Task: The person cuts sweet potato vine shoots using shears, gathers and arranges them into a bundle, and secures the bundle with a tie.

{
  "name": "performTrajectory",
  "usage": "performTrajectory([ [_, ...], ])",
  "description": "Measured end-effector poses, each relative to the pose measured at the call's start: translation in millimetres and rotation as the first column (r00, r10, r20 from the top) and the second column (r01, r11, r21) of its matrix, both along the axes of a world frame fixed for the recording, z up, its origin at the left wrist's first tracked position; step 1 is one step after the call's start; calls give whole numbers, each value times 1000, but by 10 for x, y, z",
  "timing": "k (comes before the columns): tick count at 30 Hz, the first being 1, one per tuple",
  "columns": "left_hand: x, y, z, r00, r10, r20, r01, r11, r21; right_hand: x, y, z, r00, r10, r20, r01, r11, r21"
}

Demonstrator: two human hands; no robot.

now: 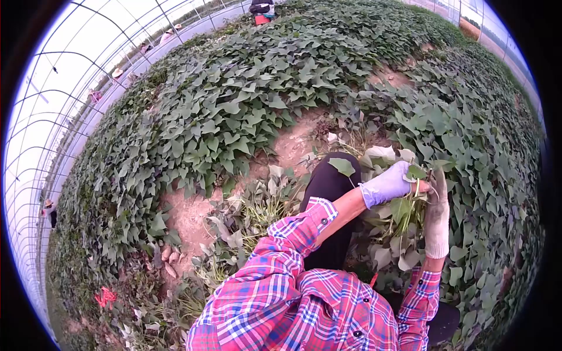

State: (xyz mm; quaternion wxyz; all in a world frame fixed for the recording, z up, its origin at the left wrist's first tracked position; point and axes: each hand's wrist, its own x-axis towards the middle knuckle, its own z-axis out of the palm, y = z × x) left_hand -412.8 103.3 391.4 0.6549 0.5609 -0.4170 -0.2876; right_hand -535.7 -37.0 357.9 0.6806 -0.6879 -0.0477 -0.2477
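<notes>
My left hand [387, 186], in a thin purple glove, is closed around a bunch of leafy vine stems [404, 213]. Facing it from the right, my right hand [436, 219] wears a white knit glove soiled at the fingers. Its fingers are closed at the same stems, close to my left fingertips. Leaves hang below both hands, and some pale undersides show. Foliage partly hides the fingertips, so how each stem is gripped cannot be made out.
Dense green vines [234, 111] cover the ground, with bare soil [190, 219] in between. Cut stems [263, 213] lie left of my knee. Reddish tubers [169, 257] and red strips [105, 297] lie farther left. A red container [261, 20] stands far off; distant people line the hoop frame.
</notes>
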Motion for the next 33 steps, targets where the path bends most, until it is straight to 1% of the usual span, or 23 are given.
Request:
performTrajectory([
  [1, 5, -34, -99, 999, 26, -33, -24, 999, 47, 9, 84, -104, 999, 34, 2, -34, 999, -26],
  [2, -13, -39, -123, 996, 53, -65, -46, 994, 95, 37, 117, -244, 929, 310, 202, -369, 739, 564],
  [4, -123, 15, -190, 982, 161, -101, -152, 985, 86, -23, 151, -338, 779, 366, 509, -573, 88, 815],
  [5, -148, 28, -243, 969, 228, -94, -220, 971, 97, -81, 262, -258, 929, 368, 18, -291, 702, 651],
  [6, -105, 0, -398, 952, 300, 61, -306, 937, 169, -108, 374, -220, 924, 42, -379, -9, 996, 88],
  [8, -168, -20, -561, 933, 357, 40, -352, 888, 297, -200, 546, -283, 933, 38, -357, -9, 997, 81],
  [9, -180, -21, -628, 885, 458, 82, -464, 860, 212, -219, 616, -237, 900, 14, -435, 35, 994, 103],
  [10, -168, 44, -512, 886, 462, 43, -457, 851, 260, -190, 617, -258, 876, 25, -481, -14, 1000, 27],
  [12, -169, 11, -460, 865, 496, 76, -499, 838, 222, -125, 616, -418, 906, 75, -418, -21, 991, 134],
  [13, -215, -2, -439, 856, 497, 144, -517, 828, 217, -87, 565, -518, 889, -6, -459, 28, 999, 41],
  [15, -311, -18, -456, 863, 489, 132, -506, 832, 226, -146, 489, -656, 866, 10, -500, 30, 997, 71],
  [16, -312, -70, -520, 849, 500, 171, -526, 834, 167, -146, 583, -595, 881, 60, -470, 86, 955, 283],
  [19, -347, -206, -626, 856, 496, 146, -516, 841, 164, -181, 509, -575, 904, 8, -428, 81, 979, 188],
  [20, -364, -377, -641, 885, 438, 159, -463, 866, 188, -322, 437, -431, 883, 10, -469, 136, 952, 276],
  [22, -281, -493, -784, 940, 342, -3, -338, 932, 130, -272, 352, -451, 860, -7, -510, 129, 970, 204],
  [23, -166, -305, -842, 912, 404, 69, -410, 898, 157, -138, 439, -572, 900, -45, -434, 97, 990, 100],
  [24, -90, -204, -994, 898, 434, -68, -424, 897, 123, -19, 486, -703, 928, 50, -369, 2, 990, 138],
  [25, -203, -609, -879, 923, 258, -285, -253, 966, 53, -195, 252, -511, 899, -151, -411, 173, 985, 18],
  [27, -102, -604, -923, 891, 303, -339, -274, 953, 131, -108, 154, -706, 879, -230, -419, 197, 973, -122],
  [28, -52, -516, -885, 898, 287, -333, -241, 955, 172, -23, 217, -697, 825, -328, -460, 216, 936, -279],
  [30, -80, -286, -885, 843, 308, -442, -307, 949, 77, 105, 379, -801, 831, -373, -412, 200, 892, -405],
  [32, -64, -113, -925, 788, 371, -491, -342, 927, 152, 165, 526, -797, 829, -283, -482, 154, 945, -290],
  [33, 27, 11, -1048, 826, 356, -437, -322, 934, 151, 198, 606, -823, 837, -305, -455, 166, 933, -319],
])
